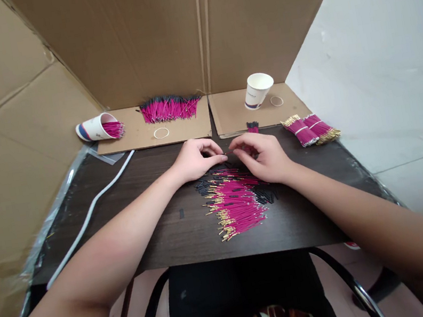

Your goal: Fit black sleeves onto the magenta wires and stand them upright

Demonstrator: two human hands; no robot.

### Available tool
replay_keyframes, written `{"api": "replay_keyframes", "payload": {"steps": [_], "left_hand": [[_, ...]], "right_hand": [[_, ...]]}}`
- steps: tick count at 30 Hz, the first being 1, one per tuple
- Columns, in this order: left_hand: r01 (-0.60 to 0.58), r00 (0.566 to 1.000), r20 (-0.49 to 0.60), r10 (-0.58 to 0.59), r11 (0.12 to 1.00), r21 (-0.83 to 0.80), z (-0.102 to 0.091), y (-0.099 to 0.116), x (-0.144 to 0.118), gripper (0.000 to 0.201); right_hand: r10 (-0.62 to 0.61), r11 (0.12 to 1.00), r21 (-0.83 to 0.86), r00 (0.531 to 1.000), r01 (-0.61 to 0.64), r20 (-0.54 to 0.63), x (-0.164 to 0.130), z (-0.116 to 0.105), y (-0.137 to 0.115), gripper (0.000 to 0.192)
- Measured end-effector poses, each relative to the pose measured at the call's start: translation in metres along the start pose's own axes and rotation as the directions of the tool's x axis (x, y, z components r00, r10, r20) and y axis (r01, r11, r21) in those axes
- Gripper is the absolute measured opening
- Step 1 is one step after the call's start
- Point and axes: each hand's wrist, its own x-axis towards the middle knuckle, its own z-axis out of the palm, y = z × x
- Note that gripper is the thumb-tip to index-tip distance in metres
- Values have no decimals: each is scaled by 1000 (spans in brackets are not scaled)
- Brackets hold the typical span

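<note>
A thin pink wire (228, 152) is pinched between the fingertips of the left hand (195, 159) and right hand (262, 156), both curled nearly closed, just above a loose pile of pink wires (235, 200) and black sleeves (203, 186) on the dark table (159, 232). Banded wire bundles (311, 128) lie right.

Wire pile (235, 200) before both hands (bundles (311, 130) right), cups behind.

Bare forearms, no watch or rings on left hand (195, 159) or right hand (264, 158). Short black sleeves at the upper arms; black trousers, patterned fabric at the lap.
</note>
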Motion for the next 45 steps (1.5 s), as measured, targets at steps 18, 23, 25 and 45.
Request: {"api": "replay_keyframes", "payload": {"steps": [18, 23, 25, 45], "left_hand": [[9, 1000, -11, -9, 1000, -6, 1, 2, -1, 31], [10, 1000, -10, -10, 1000, 9, 1, 3, -1, 32], [8, 1000, -7, -8, 1000, 12, 1, 3, -1, 32], [35, 999, -23, -35, 999, -26, 0, 4, -2, 28]], "right_hand": [[4, 1000, 25, 1000, -4, 11, -1, 2, 1, 12], [29, 1000, 8, 999, -30, 23, -1, 2, 1, 13], [32, 999, 8, 999, -32, 18, -1, 2, 2, 12], [44, 997, -58, 999, -45, -10, 2, -7, 11, 12]]}}
